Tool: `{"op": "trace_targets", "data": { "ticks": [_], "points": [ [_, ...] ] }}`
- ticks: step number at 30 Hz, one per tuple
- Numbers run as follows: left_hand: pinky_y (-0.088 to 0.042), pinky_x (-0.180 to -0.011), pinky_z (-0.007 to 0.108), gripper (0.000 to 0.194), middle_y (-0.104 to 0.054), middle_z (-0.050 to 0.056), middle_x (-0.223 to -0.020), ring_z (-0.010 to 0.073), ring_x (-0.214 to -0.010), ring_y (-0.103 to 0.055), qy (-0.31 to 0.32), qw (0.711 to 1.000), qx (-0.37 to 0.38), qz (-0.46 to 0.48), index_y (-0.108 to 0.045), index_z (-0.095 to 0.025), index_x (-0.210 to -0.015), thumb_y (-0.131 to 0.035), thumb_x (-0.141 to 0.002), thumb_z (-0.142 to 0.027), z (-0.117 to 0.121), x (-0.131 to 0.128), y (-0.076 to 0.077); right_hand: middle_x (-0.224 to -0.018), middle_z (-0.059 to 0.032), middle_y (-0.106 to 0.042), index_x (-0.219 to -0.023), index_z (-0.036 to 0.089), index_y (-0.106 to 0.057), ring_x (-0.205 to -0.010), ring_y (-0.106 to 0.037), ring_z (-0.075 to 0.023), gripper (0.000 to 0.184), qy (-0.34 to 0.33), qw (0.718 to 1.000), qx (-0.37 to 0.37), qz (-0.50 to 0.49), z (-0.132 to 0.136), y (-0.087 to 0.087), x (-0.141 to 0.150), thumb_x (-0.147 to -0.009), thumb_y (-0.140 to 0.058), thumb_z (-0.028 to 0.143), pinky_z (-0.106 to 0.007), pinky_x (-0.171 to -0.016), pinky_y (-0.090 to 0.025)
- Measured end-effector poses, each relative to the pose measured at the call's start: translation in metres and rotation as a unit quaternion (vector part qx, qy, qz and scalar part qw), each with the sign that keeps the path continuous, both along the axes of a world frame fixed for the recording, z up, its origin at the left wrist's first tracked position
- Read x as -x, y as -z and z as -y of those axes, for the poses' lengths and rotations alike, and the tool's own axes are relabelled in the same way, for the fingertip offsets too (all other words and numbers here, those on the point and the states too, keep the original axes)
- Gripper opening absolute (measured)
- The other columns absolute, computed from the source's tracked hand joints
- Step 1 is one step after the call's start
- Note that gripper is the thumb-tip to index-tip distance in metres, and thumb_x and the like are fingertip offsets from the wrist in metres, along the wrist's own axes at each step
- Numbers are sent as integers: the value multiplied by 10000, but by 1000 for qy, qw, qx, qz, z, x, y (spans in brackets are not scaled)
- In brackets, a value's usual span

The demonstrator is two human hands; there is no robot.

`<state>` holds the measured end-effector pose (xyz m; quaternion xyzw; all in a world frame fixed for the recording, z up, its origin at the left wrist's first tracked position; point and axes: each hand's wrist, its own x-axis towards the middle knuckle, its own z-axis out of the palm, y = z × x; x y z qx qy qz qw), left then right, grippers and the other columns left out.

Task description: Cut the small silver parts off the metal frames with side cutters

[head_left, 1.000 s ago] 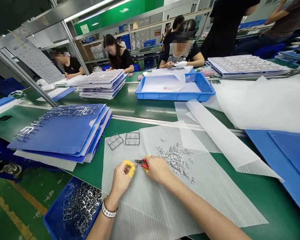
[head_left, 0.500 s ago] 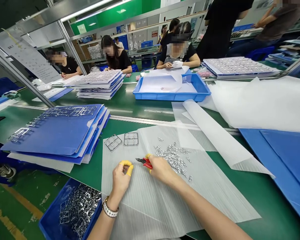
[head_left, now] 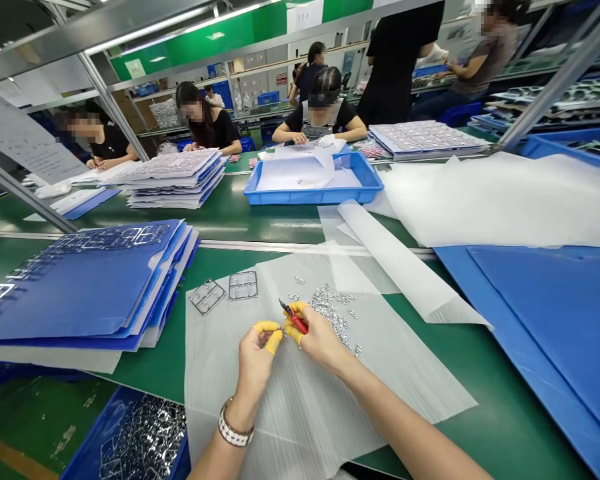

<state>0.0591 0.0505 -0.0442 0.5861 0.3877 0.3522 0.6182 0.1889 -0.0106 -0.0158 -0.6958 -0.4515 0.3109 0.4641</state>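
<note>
My left hand, with yellow finger cots on its fingertips, pinches a small shiny piece, mostly hidden. Close beside it, my right hand, also in yellow cots, is closed around red-handled nippers; their dark jaws point up and left. The right fingertips are almost at the small piece, and I cannot tell whether they touch it. Beyond the right hand lies a loose pile of small silvery pieces on a translucent foam sheet. Two square metal-look frames, a left one and a right one, lie near the sheet's far left corner.
A stack of blue sheets carrying more frames stands at left. Below the table edge is a blue bin of silvery frames. A blue tray and co-workers are across the table. Blue boards lie at right.
My hands have come closer together. The nippers have turned from pointing left to pointing up and left, and sit back in my right palm. The whole view has shifted to the right.
</note>
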Motion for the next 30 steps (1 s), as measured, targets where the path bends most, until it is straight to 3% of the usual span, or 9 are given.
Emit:
{"op": "trace_targets", "data": {
  "ticks": [5,9,12,17,24,30],
  "points": [
    [-487,-650,262,202,-643,29,-733,134,-672,-597,2,999,42,15,-619,-152,-786,-696,-661,-291,7,-13,-3,-812,-3,-626,-964,207,-521,-741,-597,-168,248,28,995,-33,-94,6,8,-6,-720,-553,240,-310,-693,-470],
    [-472,-676,255,234,-640,30,-763,135,-718,-593,-11,998,62,20,-618,-155,-798,-719,-636,-291,8,-16,-4,-873,-24,-618,-954,201,-511,-845,-605,-184,289,34,972,-71,-222,10,16,-9,-692,-603,280,-341,-772,-471],
    [-460,-671,248,249,-636,21,-750,130,-711,-588,-14,996,80,26,-615,-158,-796,-730,-623,-295,9,-19,-5,-905,-30,-617,-951,205,-517,-898,-600,-191,297,45,963,-77,-253,14,16,-8,-684,-622,280,-356,-819,-462],
    [-427,-592,221,253,-637,13,-717,110,-638,-566,-3,993,114,37,-609,-152,-791,-733,-619,-292,12,-25,-5,-942,-34,-618,-991,219,-511,-873,-601,-182,283,51,965,-98,-236,17,15,-3,-726,-593,274,-346,-790,-479],
    [-396,-545,204,250,-601,-18,-676,80,-572,-516,-29,991,118,51,-597,-156,-807,-723,-636,-289,10,-26,-3,-938,-44,-628,-1046,219,-518,-836,-604,-185,285,97,984,-108,-104,16,26,7,-771,-562,281,-360,-799,-473],
    [-447,-642,236,261,-634,12,-759,115,-684,-570,-45,993,98,45,-611,-157,-814,-736,-626,-286,9,-21,-1,-891,-34,-635,-1055,221,-517,-804,-607,-186,303,109,984,-92,-107,12,25,8,-760,-553,278,-350,-766,-482]
  ]
}}
